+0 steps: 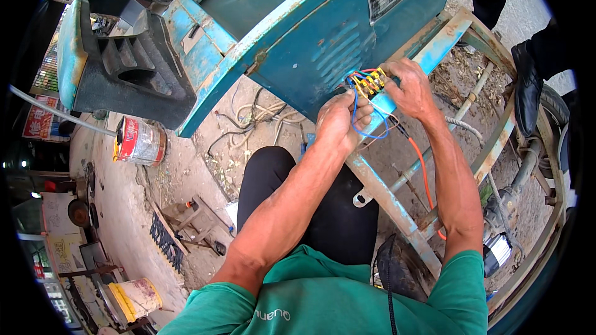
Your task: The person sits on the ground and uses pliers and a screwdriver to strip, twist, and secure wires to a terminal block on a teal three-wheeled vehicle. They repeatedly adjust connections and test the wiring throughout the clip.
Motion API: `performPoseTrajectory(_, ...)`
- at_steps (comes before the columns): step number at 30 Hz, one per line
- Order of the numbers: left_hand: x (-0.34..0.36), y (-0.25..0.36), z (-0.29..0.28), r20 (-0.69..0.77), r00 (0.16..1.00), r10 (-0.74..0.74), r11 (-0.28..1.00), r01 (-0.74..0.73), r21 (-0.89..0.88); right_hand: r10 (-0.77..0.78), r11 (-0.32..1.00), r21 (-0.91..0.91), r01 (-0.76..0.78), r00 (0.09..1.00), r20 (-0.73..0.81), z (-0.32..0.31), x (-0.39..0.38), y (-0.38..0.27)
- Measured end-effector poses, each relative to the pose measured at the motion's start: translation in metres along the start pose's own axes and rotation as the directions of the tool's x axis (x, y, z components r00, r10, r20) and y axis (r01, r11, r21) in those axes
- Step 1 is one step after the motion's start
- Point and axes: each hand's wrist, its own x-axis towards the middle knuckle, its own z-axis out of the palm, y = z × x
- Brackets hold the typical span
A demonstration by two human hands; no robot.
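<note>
Both hands met at a yellow connector [370, 82] that sat against the lower edge of the blue metal body [323, 31], just above the rusted blue frame rail [385, 195]. The right hand [410, 90] was curled about the connector from its right side, fingers bent close over it, thumb tucked toward the plug; how tightly it pinched I could not tell. The left hand [338, 125] sat just below and left of the connector, closed in a loose fist around a loop of blue wire [363, 130], the knuckles turned up toward the body.

From the connector ran a small bundle of wires, red, blue and yellow at the plug. One blue loop hung under it, touching the left hand. One orange cable [424, 177] dropped away below the connector, passing beside the right forearm and down across the frame.

Well left of the connector, one red and silver tin [139, 141] stood on the dirt. One pale bucket with a yellow band [138, 298] lay far below and left of it. Right of the connector, one black shoe [528, 90] of another person rested on the frame's outer bar.
</note>
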Motion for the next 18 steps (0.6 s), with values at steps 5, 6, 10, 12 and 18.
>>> performPoseTrajectory(5,0.001,0.005,0.004,-0.086,0.996,-0.032,0.999,0.03,-0.031,-0.003,1.0,0.01,0.003,1.0,0.014,-0.002,0.0,-0.005)
performPoseTrajectory(6,0.001,0.006,0.007,-0.104,0.994,-0.027,0.999,0.025,-0.024,-0.003,1.0,0.012,0.003,1.0,0.005,-0.002,0.0,-0.004)
performPoseTrajectory(10,0.0,0.003,0.015,-0.149,0.989,0.002,0.999,-0.009,-0.046,0.017,1.0,0.006,-0.017,1.0,0.015,-0.003,-0.001,-0.005)
performPoseTrajectory(12,0.001,-0.001,0.017,-0.154,0.988,0.018,0.996,-0.031,-0.083,0.025,1.0,0.002,-0.025,0.999,0.022,-0.004,-0.001,-0.005)
performPoseTrajectory(18,0.0,0.001,0.004,-0.014,0.999,-0.037,0.998,0.037,-0.047,-0.003,1.0,0.013,0.003,1.0,-0.013,0.001,0.0,-0.002)
